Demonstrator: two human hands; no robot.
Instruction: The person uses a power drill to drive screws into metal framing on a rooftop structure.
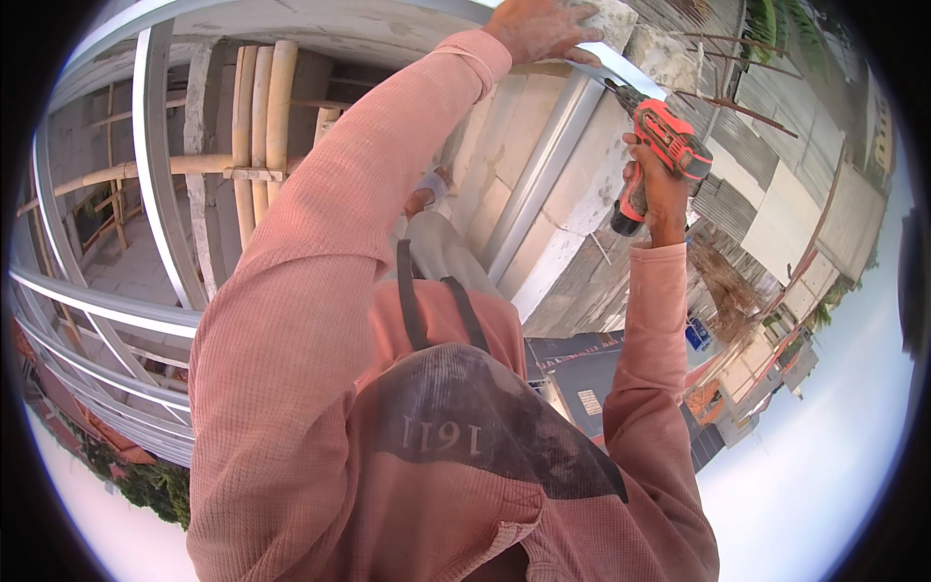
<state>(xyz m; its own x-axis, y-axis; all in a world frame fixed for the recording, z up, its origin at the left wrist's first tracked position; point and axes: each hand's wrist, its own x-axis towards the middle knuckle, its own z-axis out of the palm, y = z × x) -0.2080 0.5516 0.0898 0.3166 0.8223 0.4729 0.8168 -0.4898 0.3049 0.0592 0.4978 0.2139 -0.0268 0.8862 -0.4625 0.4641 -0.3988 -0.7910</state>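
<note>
My right hand is wrapped round the grip of a red and black cordless drill. The drill's tip points up and left, close to where a shiny metal channel meets a metal strip. Whether the tip touches the metal I cannot tell. At the top, my left hand lies over the strip beside a rough concrete block, its fingers apart. The left sleeve reaches across the view and hides part of the framing.
Metal framing stands on the left, with bamboo poles behind it. Thin rusty rods stick out near the drill. My foot is on the ledge beside the channel. Corrugated roofs lie below, to the right.
</note>
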